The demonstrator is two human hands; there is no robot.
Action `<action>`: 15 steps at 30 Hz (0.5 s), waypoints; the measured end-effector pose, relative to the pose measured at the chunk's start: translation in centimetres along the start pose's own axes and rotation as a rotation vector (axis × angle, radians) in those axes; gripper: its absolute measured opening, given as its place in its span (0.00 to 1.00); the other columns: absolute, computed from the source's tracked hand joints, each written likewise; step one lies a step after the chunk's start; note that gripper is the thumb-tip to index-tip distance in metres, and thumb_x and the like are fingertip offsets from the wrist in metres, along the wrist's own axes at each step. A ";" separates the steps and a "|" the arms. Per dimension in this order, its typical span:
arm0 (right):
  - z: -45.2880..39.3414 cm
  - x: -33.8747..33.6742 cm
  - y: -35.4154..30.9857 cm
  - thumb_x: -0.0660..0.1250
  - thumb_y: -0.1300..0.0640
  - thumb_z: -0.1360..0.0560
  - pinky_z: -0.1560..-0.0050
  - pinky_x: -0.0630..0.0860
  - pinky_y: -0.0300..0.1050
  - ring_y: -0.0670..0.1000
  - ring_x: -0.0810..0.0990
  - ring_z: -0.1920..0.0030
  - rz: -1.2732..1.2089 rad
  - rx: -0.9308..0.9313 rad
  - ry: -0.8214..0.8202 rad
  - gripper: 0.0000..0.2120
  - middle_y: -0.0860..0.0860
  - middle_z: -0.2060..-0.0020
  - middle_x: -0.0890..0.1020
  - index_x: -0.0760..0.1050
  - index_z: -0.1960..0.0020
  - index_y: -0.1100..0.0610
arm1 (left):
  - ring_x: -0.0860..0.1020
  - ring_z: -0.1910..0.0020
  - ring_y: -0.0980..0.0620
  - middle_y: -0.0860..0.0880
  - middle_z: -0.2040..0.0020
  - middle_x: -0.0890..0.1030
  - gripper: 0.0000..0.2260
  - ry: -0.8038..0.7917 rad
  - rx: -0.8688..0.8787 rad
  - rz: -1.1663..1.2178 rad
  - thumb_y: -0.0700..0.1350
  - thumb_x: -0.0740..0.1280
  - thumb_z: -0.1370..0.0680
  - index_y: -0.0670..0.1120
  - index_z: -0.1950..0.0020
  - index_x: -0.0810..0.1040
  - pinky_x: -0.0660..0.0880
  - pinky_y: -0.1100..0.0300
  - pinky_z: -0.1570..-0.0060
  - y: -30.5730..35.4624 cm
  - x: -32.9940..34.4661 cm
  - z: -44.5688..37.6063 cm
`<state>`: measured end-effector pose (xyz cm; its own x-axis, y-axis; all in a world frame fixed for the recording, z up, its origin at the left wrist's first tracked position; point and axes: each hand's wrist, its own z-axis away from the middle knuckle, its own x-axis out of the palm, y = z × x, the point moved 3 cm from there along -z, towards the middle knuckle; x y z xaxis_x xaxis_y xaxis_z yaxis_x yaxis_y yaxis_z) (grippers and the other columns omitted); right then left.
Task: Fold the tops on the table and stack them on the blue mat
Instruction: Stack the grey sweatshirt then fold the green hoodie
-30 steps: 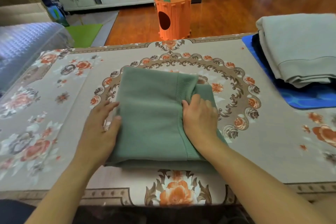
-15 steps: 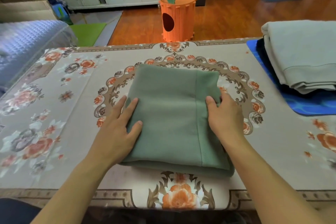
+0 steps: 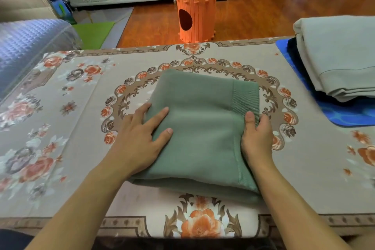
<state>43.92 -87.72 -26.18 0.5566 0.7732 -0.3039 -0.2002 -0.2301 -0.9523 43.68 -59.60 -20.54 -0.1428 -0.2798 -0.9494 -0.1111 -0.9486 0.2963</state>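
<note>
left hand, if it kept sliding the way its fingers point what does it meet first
The left hand points up and to the right across the folded green top, so it would probably meet only more of that top, then its ribbed hem.

The right hand's (image 3: pixel 256 140) fingers vanish under the green top (image 3: pixel 200 128), and the frame's right edge crops the mat (image 3: pixel 345 113) and its stack (image 3: pixel 341 57).

No text, label, brand, number or sign can be read anywhere in view; the patterned surfaces carry only flowers and scrollwork.
</note>
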 end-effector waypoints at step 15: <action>-1.0 -1.6 -5.2 0.61 0.57 0.21 0.41 0.69 0.61 0.65 0.70 0.37 1.088 -0.319 -0.143 0.26 0.62 0.35 0.71 0.58 0.25 0.58 | 0.40 0.18 0.49 0.53 0.16 0.46 0.36 0.045 0.137 -0.351 0.72 0.39 0.23 0.59 0.17 0.46 0.43 0.41 0.21 3.1 3.7 -5.3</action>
<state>44.91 -88.39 -20.79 0.1126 0.1276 -0.9854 -0.2952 -0.9427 -0.1557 48.06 -64.40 -23.66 -0.0300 0.0494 -0.9983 -0.2764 -0.9603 -0.0392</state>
